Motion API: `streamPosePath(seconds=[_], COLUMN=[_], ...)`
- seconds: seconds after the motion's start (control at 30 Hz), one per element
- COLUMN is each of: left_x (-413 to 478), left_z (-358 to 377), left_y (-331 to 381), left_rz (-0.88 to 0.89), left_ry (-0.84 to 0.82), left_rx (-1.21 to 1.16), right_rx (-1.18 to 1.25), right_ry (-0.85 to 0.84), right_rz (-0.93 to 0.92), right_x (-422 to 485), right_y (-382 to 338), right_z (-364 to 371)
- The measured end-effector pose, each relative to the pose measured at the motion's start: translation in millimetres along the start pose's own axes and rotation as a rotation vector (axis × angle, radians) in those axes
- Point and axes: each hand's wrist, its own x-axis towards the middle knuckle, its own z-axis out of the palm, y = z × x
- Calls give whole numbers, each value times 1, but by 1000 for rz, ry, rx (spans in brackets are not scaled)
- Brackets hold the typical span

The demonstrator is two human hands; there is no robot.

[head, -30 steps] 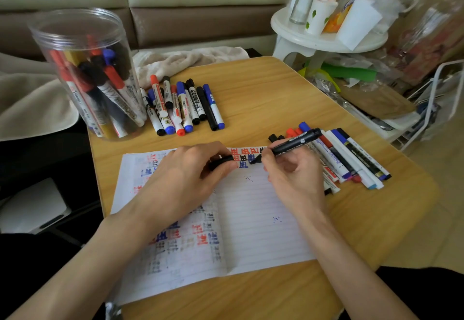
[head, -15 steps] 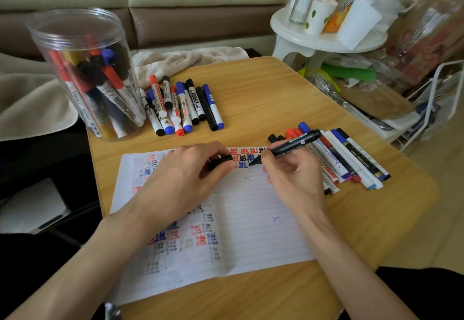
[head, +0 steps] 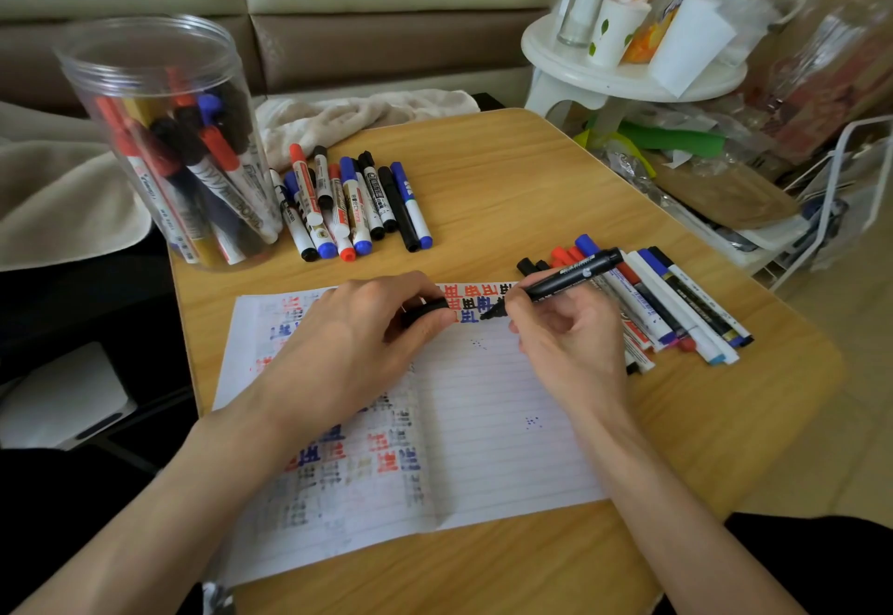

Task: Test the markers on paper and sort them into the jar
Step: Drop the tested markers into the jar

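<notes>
My right hand (head: 565,344) grips an uncapped black marker (head: 565,279), its tip on the top edge of the lined paper (head: 483,421) among red, blue and black test marks. My left hand (head: 357,349) rests on the paper and pinches the black cap (head: 427,310) between thumb and fingers. A clear plastic jar (head: 164,141) at the table's far left holds several markers. One pile of markers (head: 352,204) lies beside the jar. Another pile of markers (head: 667,300) lies to the right of my right hand.
The wooden table (head: 507,179) ends close on the right and near sides. A beige cloth (head: 357,117) lies behind the table by a sofa. A white round stool (head: 623,78) with cups and bottles stands at the back right, above clutter on the floor.
The marker tip has shifted slightly left and down along the top of the paper. My left hand stays put with the cap.
</notes>
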Motion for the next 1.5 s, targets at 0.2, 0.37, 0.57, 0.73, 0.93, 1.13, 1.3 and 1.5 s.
streamPosePath(seconds=[0.2,0.37,0.57,0.73,0.93,1.13,1.3,1.5], left_x=[0,0,0,0,-1,-1,0,-1], left_z=[0,0,0,0,0,0,0,-1], left_y=[1,0,-1,-1,-2,-2,-2,-1], left_rz=[-4,0,0,0,5,6,9,7], left_ry=[2,0,-15,-19,-21,-14,-15,-25], left_rx=[3,9,6,1,1,2,5,-2], right_rx=[-59,-111,20,25,19,14,-29,-10], right_ry=[16,31,36,10,-5,-14,-41,-39], right_rz=[-45,-66,-31,-11,-20,-31,-40,-10], right_x=[-1,-1,-1,0,0,0,-1,0], right_y=[-2,-1,-2,-1,-2,-3,-3,-2], right_z=[2,0,-1,0,1,2,1,0])
